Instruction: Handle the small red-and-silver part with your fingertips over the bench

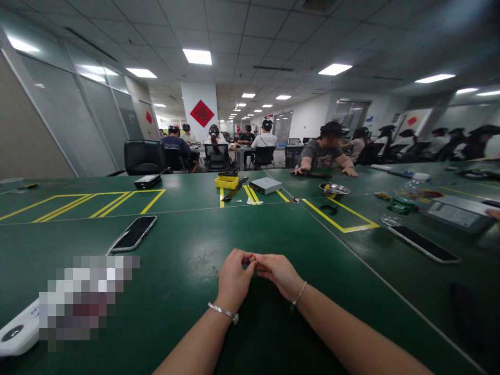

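Both of my hands meet above the near middle of the green table (pixel 187 250). Between their fingertips is a small orange-red and dark object (pixel 252 258), too small and too covered by fingers to name. My left hand (pixel 235 274) is closed, with thumb and index finger pinching the object from the left. My right hand (pixel 279 272) holds its fingertips together against the object from the right, the other fingers loosely curled. Each wrist wears a bracelet.
A phone (pixel 135 233) lies to the left, near a blurred-out item. Farther back are a yellow bin (pixel 227 182), a grey metal box (pixel 265 185) and a metal bowl (pixel 334 190). Another phone (pixel 424 244) lies at right. A co-worker (pixel 330 151) leans over the far side.
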A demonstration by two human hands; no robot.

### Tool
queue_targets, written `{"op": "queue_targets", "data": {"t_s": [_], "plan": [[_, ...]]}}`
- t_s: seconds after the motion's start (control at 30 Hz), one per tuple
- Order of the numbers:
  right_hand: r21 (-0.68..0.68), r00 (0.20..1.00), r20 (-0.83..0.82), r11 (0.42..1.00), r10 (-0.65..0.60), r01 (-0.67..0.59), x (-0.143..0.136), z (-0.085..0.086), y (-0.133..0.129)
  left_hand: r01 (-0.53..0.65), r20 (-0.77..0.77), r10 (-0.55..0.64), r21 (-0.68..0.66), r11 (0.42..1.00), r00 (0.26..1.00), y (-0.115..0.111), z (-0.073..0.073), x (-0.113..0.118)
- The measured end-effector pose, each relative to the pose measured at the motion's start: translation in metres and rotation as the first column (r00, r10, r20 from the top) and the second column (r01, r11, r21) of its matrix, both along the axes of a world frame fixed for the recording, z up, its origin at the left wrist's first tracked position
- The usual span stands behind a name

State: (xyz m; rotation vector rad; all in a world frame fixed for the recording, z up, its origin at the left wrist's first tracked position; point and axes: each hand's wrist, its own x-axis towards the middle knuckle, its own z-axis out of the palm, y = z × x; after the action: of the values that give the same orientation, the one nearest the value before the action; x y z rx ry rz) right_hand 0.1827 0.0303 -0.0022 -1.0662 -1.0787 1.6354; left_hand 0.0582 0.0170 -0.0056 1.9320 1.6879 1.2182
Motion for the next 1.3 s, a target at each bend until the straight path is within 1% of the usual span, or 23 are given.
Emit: {"op": "queue_targets", "data": {"t_s": [0.13, 0.27, 0.37, 0.43, 0.57, 0.67, 0.73, 0.8, 0.83, 0.87, 0.9, 0.93, 0.97, 1.0, 1.03, 1.07, 1.1, 1.13, 1.17, 1.2, 1.23, 1.3], "plan": [[0.021, 0.998, 0.022, 0.998, -0.052, 0.052, -0.001, -0.001, 0.001, 0.05, 0.024, -0.05, -0.001, 0.999, 0.998, 0.0, 0.0, 0.002], [0.062, 0.992, 0.036, 0.991, -0.124, 0.122, 0.003, -0.001, 0.008, 0.086, 0.066, -0.085, -0.017, 0.996, 0.994, 0.001, -0.003, 0.004], [0.077, 0.979, 0.054, 0.978, -0.197, 0.192, 0.008, 0.0, 0.013, 0.091, 0.116, -0.084, -0.059, 0.994, 0.99, 0.002, -0.005, 0.004], [0.081, 0.975, 0.083, 0.976, -0.207, 0.201, 0.01, 0.001, 0.014, 0.105, 0.124, -0.093, -0.092, 0.99, 0.988, 0.002, -0.004, 0.003], [0.089, 0.979, 0.127, 0.984, -0.162, 0.152, 0.009, 0.001, 0.012, 0.079, 0.086, -0.068, -0.131, 0.988, 0.994, 0.001, -0.004, 0.001], [0.099, 0.986, 0.132, 0.991, -0.103, 0.091, 0.005, -0.002, 0.01, 0.062, 0.051, -0.057, -0.121, 0.991, 0.997, 0.001, -0.006, 0.001], [0.144, 0.988, 0.147, 0.989, -0.052, 0.031, 0.002, -0.003, 0.009, 0.073, 0.03, -0.07, -0.116, 0.991, 0.997, 0.001, -0.009, 0.001], [0.211, 0.978, 0.209, 0.977, -0.027, -0.018, 0.002, -0.002, 0.011, 0.084, 0.026, -0.081, -0.129, 0.988, 0.996, 0.001, -0.01, 0.001], [0.256, 0.962, 0.269, 0.966, -0.043, -0.029, 0.005, 0.0, 0.013, 0.085, 0.032, -0.082, -0.138, 0.987, 0.996, 0.002, -0.01, 0.001], [0.315, 0.932, 0.351, 0.949, -0.089, -0.028, 0.011, 0.003, 0.016, 0.083, 0.041, -0.078, -0.145, 0.986, 0.996, 0.002, -0.01, 0.0], [0.39, 0.878, 0.449, 0.92, -0.166, -0.026, 0.021, 0.006, 0.02, 0.083, 0.052, -0.076, -0.151, 0.985, 0.996, 0.002, -0.01, 0.0], [0.477, 0.79, 0.55, 0.878, -0.272, -0.03, 0.034, 0.01, 0.025, 0.083, 0.065, -0.074, -0.156, 0.984, 0.995, 0.003, -0.01, 0.0], [0.563, 0.668, 0.632, 0.825, -0.393, -0.047, 0.05, 0.014, 0.03, 0.082, 0.078, -0.07, -0.161, 0.984, 0.995, 0.003, -0.009, -0.001], [0.629, 0.519, 0.687, 0.774, -0.509, -0.074, 0.07, 0.017, 0.035, 0.078, 0.088, -0.064, -0.168, 0.983, 0.994, 0.003, -0.009, -0.001], [0.665, 0.358, 0.717, 0.74, -0.598, -0.097, 0.091, 0.02, 0.04, 0.074, 0.096, -0.058, -0.177, 0.981, 0.994, 0.004, -0.009, -0.002], [0.67, 0.201, 0.737, 0.735, -0.645, -0.101, 0.114, 0.021, 0.045, 0.073, 0.099, -0.055, -0.187, 0.98, 0.994, 0.004, -0.009, -0.002], [0.651, 0.055, 0.759, 0.755, -0.649, -0.074, 0.136, 0.021, 0.049, 0.073, 0.099, -0.054, -0.195, 0.978, 0.994, 0.005, -0.009, -0.002], [0.62, -0.063, 0.782, 0.784, -0.62, -0.032, 0.156, 0.019, 0.051, 0.073, 0.095, -0.054, -0.203, 0.976, 0.994, 0.005, -0.01, -0.002], [0.59, -0.146, 0.8, 0.807, -0.582, 0.021, 0.175, 0.017, 0.053, 0.075, 0.091, -0.057, -0.211, 0.975, 0.994, 0.005, -0.011, -0.002], [0.561, -0.198, 0.818, 0.824, -0.539, 0.076, 0.191, 0.013, 0.055, 0.078, 0.086, -0.061, -0.217, 0.973, 0.994, 0.006, -0.011, -0.002], [0.535, -0.221, 0.836, 0.835, -0.502, 0.127, 0.203, 0.009, 0.055, 0.079, 0.084, -0.062, -0.22, 0.972, 0.995, 0.006, -0.012, -0.002], [0.474, -0.207, 0.876, 0.855, -0.435, 0.211, 0.22, 0.0, 0.056, 0.075, 0.084, -0.057, -0.227, 0.971, 0.995, 0.006, -0.013, -0.002]]}}
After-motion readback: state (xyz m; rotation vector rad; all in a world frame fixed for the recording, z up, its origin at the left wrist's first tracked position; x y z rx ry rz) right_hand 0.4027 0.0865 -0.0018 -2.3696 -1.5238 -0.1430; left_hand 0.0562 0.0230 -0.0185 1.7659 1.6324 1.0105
